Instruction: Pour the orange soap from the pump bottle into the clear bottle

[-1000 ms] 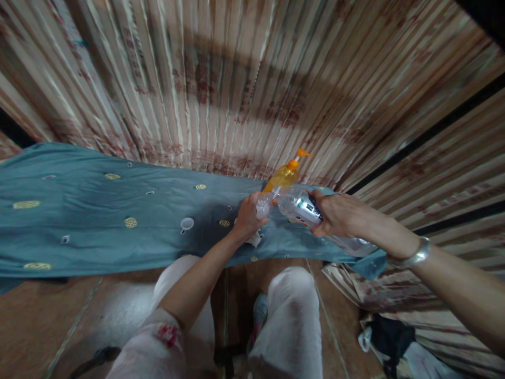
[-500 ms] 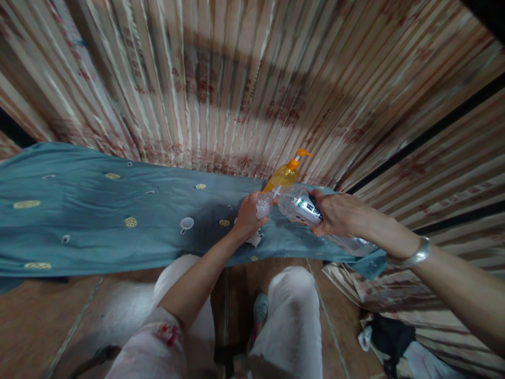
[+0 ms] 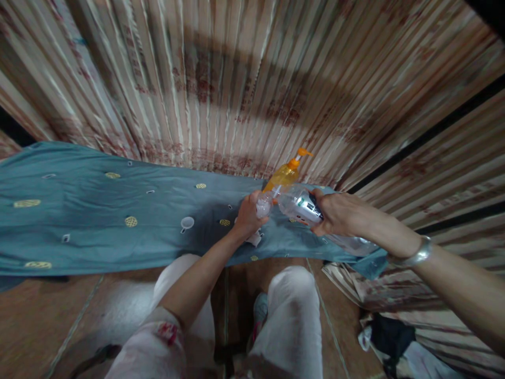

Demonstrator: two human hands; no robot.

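My right hand [image 3: 341,215] grips a large clear plastic bottle [image 3: 291,201] around its silver-and-black label. The bottle lies tilted almost level, neck pointing left. At that neck, my left hand [image 3: 248,217] is closed around a small clear cup [image 3: 263,205]; its exact shape is hard to make out. Whether liquid passes between the two does not show clearly. Just behind them stands an orange pump bottle [image 3: 284,175] of yellow-orange liquid, partly covered by the clear bottle. Below my left hand a small white object [image 3: 254,240] shows in part.
A teal patterned cloth [image 3: 158,237] covers the long, narrow surface before me. Pleated curtains [image 3: 221,95] hang behind it and to the right, where dark bars [image 3: 434,126] run. Dark and pale fabric [image 3: 390,334] lies at lower right on the tiled floor [image 3: 79,316].
Almost nothing differs. Both hands keep their grips, and the clear bottle and cup stay in the same position.
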